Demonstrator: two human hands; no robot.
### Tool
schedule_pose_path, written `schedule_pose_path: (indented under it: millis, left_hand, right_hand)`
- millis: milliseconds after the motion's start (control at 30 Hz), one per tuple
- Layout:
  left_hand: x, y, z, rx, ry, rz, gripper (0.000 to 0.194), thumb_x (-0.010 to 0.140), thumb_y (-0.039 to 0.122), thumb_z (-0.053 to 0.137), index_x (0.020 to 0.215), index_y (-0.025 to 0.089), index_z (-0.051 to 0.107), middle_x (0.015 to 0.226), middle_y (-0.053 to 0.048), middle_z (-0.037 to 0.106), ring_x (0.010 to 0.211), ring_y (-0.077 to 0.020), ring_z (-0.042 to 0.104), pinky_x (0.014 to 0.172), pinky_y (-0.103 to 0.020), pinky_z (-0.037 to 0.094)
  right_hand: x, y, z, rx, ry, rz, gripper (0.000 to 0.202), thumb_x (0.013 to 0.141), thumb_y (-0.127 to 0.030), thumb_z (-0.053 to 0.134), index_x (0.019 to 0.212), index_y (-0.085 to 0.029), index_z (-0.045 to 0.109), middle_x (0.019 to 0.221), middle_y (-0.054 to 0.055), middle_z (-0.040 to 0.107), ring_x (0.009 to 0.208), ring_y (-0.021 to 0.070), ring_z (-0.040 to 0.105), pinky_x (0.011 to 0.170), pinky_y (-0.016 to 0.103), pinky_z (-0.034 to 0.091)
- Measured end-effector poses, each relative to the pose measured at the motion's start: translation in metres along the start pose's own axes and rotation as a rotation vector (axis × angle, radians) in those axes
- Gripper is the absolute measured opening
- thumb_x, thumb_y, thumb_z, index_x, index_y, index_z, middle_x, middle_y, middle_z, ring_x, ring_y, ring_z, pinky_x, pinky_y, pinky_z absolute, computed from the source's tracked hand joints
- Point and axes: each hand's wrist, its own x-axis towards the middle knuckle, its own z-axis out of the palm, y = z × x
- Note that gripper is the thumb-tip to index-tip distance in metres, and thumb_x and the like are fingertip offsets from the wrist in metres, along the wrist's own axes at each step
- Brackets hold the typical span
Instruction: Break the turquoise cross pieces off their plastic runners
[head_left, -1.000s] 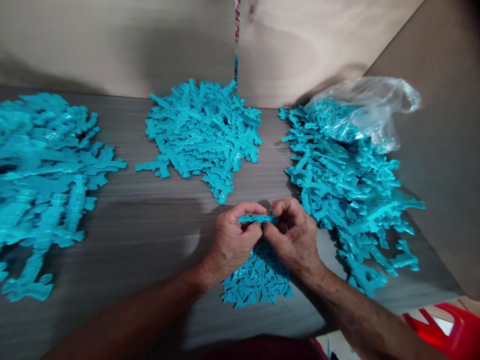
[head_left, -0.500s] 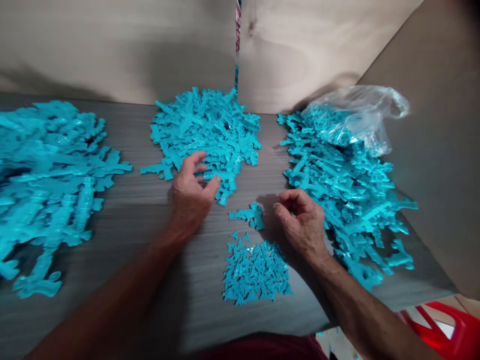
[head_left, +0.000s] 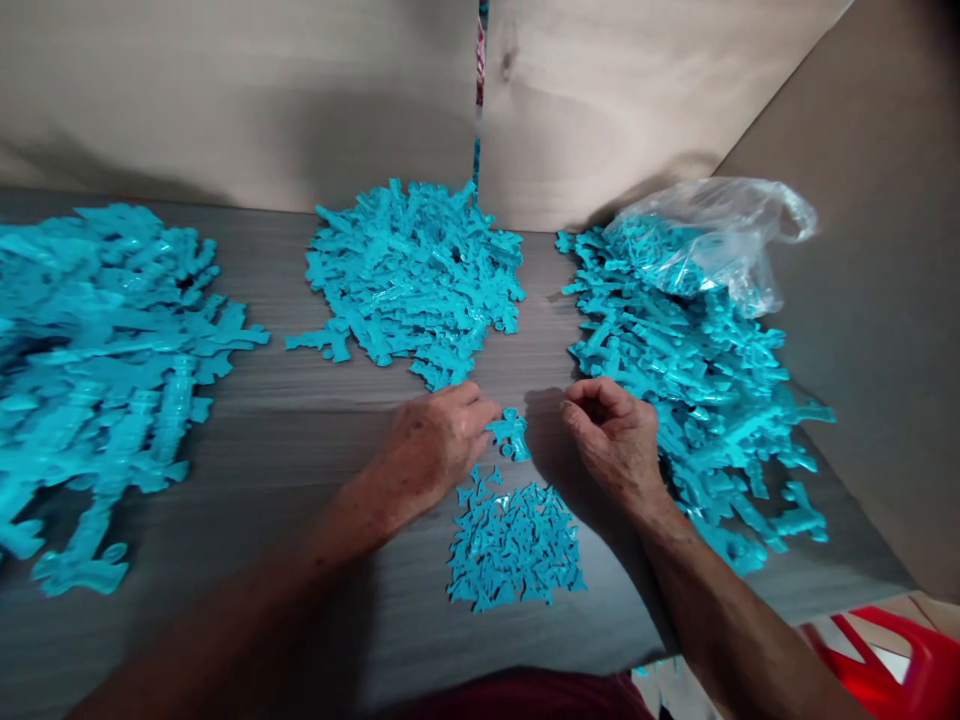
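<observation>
A small turquoise gun-shaped piece (head_left: 511, 434) lies flat between my hands. My left hand (head_left: 444, 436) is over its left end, fingers closed around that end and covering it. To the right, my right hand (head_left: 613, 430) hovers apart from the piece, thumb and forefinger pinched; whether anything tiny sits between them cannot be made out. Just below the piece spreads a patch of small turquoise scraps (head_left: 516, 548). A heap of similar turquoise pieces (head_left: 412, 270) rises behind my left hand.
A large turquoise pile (head_left: 97, 340) covers the left side. Another pile (head_left: 690, 370) stands at the right, topped by a clear plastic bag (head_left: 739, 235). Wooden panels rise behind and at the right. A red object (head_left: 892, 660) is at the lower right.
My left hand has moved from the middle heap down and right onto the gun-shaped piece, its fingers closing. My right hand has shifted slightly to the right.
</observation>
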Motion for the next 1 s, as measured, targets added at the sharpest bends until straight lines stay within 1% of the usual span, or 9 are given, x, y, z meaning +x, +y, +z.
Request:
schedule_pose_path:
  millis: [100,200,367,433,567,733,800,867,1000]
  left_hand:
    - [0.0,0.005,0.009,0.067,-0.043,0.042,0.019,0.085,0.019,0.065,0.104,0.021,0.069,0.099,-0.007,0.066,0.092,-0.0223,0.063,0.079,-0.033,0.051]
    - [0.0,0.006,0.017,0.157,-0.057,0.034,0.024,0.083,0.018,0.068,0.107,0.019,0.067,0.105,-0.009,0.065,0.1,-0.0259,0.061,0.084,-0.037,0.05]
    - [0.002,0.0,0.024,0.183,-0.061,-0.012,0.019,0.085,0.017,0.064,0.104,0.02,0.068,0.096,-0.007,0.066,0.093,-0.0246,0.063,0.081,-0.037,0.051]
    - [0.002,-0.002,0.024,0.166,-0.037,-0.028,0.021,0.084,0.014,0.063,0.104,0.021,0.068,0.096,-0.008,0.067,0.094,-0.0249,0.064,0.083,-0.037,0.051]
    - [0.002,-0.004,0.022,0.055,0.02,-0.07,0.035,0.079,0.012,0.067,0.113,0.021,0.066,0.107,-0.008,0.068,0.101,-0.0251,0.065,0.088,-0.036,0.051]
    - [0.002,-0.008,0.023,-0.128,0.051,-0.114,0.048,0.078,0.012,0.065,0.125,0.021,0.06,0.108,-0.008,0.07,0.095,-0.0229,0.067,0.083,-0.034,0.053]
    - [0.003,-0.009,0.025,-0.204,0.066,-0.121,0.049,0.076,0.01,0.063,0.123,0.022,0.061,0.107,-0.006,0.071,0.094,-0.0218,0.068,0.083,-0.033,0.053]
    - [0.004,-0.01,0.025,-0.271,0.083,-0.139,0.047,0.075,0.01,0.063,0.12,0.023,0.063,0.106,-0.005,0.072,0.094,-0.0209,0.068,0.084,-0.033,0.053]
    - [0.006,-0.007,0.023,-0.33,0.103,-0.18,0.045,0.072,0.008,0.063,0.114,0.021,0.066,0.103,-0.005,0.073,0.093,-0.0205,0.069,0.084,-0.031,0.054]
  right_hand:
    - [-0.003,-0.003,0.0,-0.055,-0.112,-0.03,0.006,0.078,-0.017,0.057,0.08,-0.02,0.062,0.072,-0.002,0.062,0.066,0.0141,0.056,0.065,0.029,0.045]
    - [-0.007,-0.006,0.0,-0.103,-0.257,-0.096,0.008,0.078,-0.014,0.057,0.076,-0.02,0.061,0.069,-0.002,0.059,0.065,0.0136,0.055,0.063,0.027,0.043]
    - [-0.009,-0.01,0.003,-0.233,-0.427,-0.238,0.01,0.074,-0.013,0.062,0.069,-0.02,0.058,0.066,-0.002,0.056,0.061,0.0134,0.052,0.059,0.027,0.038]
    - [-0.009,-0.009,0.005,-0.279,-0.458,-0.251,0.011,0.076,-0.015,0.064,0.068,-0.021,0.058,0.066,-0.002,0.056,0.061,0.0134,0.05,0.058,0.026,0.037]
    - [-0.01,-0.006,0.007,-0.337,-0.473,-0.233,0.012,0.079,-0.02,0.068,0.069,-0.021,0.061,0.069,-0.001,0.059,0.064,0.0145,0.054,0.06,0.027,0.039]
    - [-0.015,-0.008,0.009,-0.316,-0.542,-0.241,0.013,0.084,-0.027,0.068,0.073,-0.02,0.068,0.072,0.0,0.061,0.065,0.0139,0.058,0.062,0.026,0.042]
    - [-0.019,-0.011,0.011,-0.312,-0.581,-0.272,0.011,0.085,-0.028,0.067,0.077,-0.021,0.07,0.074,0.0,0.062,0.067,0.0142,0.06,0.063,0.026,0.042]
    - [-0.023,-0.014,0.013,-0.336,-0.609,-0.313,0.009,0.086,-0.028,0.066,0.086,-0.021,0.072,0.08,0.002,0.065,0.071,0.0149,0.062,0.064,0.026,0.043]
    - [-0.028,-0.019,0.017,-0.451,-0.638,-0.375,0.017,0.086,-0.029,0.065,0.1,-0.022,0.072,0.091,0.004,0.068,0.074,0.0162,0.063,0.064,0.027,0.043]
